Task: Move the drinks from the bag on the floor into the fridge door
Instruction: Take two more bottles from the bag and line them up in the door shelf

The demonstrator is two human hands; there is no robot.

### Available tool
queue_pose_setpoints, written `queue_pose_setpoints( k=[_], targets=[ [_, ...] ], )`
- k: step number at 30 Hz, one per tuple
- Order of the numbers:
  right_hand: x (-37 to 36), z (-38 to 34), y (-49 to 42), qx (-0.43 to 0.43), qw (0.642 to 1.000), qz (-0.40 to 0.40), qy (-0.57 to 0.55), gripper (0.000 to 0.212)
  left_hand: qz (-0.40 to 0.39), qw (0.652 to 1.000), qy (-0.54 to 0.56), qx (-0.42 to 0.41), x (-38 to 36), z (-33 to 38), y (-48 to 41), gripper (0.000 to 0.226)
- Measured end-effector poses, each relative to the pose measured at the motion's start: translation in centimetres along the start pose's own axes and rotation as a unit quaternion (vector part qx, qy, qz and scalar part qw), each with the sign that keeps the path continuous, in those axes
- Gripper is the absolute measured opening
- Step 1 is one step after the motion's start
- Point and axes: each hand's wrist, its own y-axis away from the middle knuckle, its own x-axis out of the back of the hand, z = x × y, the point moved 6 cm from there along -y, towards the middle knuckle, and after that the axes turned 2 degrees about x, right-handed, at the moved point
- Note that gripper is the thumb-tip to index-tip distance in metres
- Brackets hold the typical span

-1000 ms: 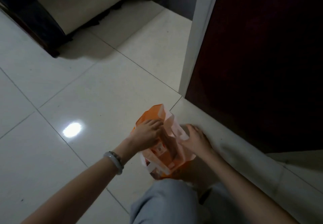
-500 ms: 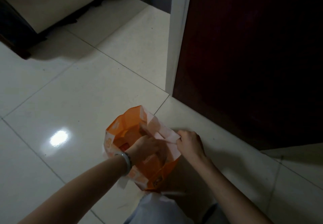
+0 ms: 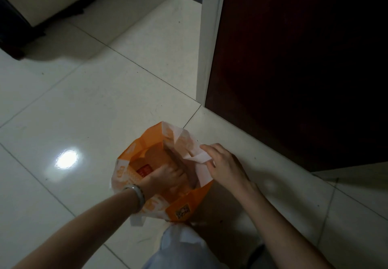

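On the pale tiled floor (image 3: 88,104), just in front of the dark red fridge door (image 3: 294,58), stands the orange and white bag (image 3: 184,205) with its mouth open toward the camera. The left hand (image 3: 168,177) is now deep inside the bag, lower than half a second ago, when it was only at the opening; its fingers are curled downward around something at the bottom, but the bag wall and the hand itself hide what it grips, so I cannot tell if it really holds a drink. The drinks are not clearly visible; only a red label (image 3: 144,169) shows inside the bag beside the left wrist. A pale bracelet (image 3: 139,195) sits on that wrist, at the near rim of the bag. The right hand (image 3: 225,168) pinches the white upper edge of the bag on the right side between thumb and fingers and pulls it outward, as it did before, so the mouth is wider than one second ago, when the bag was almost pressed closed between both hands. The bag stands near the white door frame (image 3: 206,48), and it touches the person's knee in light trousers (image 3: 180,245) at the bottom. A bright reflection of a lamp (image 3: 66,159) lies on the floor to the left of the bag.
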Motion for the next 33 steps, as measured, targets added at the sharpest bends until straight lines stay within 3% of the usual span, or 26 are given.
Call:
queue_pose_setpoints(
  k=[3, 8, 10, 13, 16, 20, 26, 30, 31, 33],
  targets=[
    [0.3, 0.0, 0.0, -0.002, 1.000, 0.007, 0.000, 0.045, -0.018, 0.992, 0.121, 0.042, 2.5, -1.3, 1.3, 0.058],
    [0.5, -0.8, 0.2, 0.009, 1.000, 0.012, -0.010, 0.052, 0.207, 0.896, 0.362, 0.155, 6.6, -5.6, 6.6, 0.069],
    [1.1, -1.4, 0.5, 0.007, 1.000, 0.017, -0.018, 0.061, 0.253, 0.853, 0.423, 0.171, 7.9, -6.2, 8.2, 0.072],
    [2.3, -3.1, 0.8, 0.043, 0.998, 0.018, -0.030, 0.077, 0.289, 0.809, 0.479, 0.178, 10.8, -7.1, 9.6, 0.069],
    [3.4, -5.2, 1.8, 0.034, 0.990, -0.004, -0.137, 0.093, 0.317, 0.765, 0.536, 0.161, 14.2, -7.5, 10.6, 0.073],
    [4.0, -6.6, 2.3, 0.041, 0.973, 0.029, -0.225, 0.081, 0.349, 0.743, 0.554, 0.141, 18.0, -7.4, 10.7, 0.076],
    [4.8, -4.8, 2.7, 0.016, 0.974, 0.114, -0.197, 0.079, 0.323, 0.743, 0.573, 0.122, 20.7, -6.8, 9.2, 0.075],
    [5.6, -3.5, 3.5, -0.012, 0.969, 0.146, -0.199, 0.075, 0.176, 0.731, 0.648, 0.125, 18.2, -8.0, 6.8, 0.063],
    [5.5, -2.9, 3.7, -0.027, 0.965, 0.147, -0.215, 0.073, 0.138, 0.752, 0.626, 0.152, 16.3, -8.4, 6.1, 0.054],
    [5.7, -2.4, 3.8, -0.039, 0.958, 0.152, -0.240, 0.073, 0.045, 0.836, 0.510, 0.197, 12.6, -8.7, 4.4, 0.036]
  ],
)
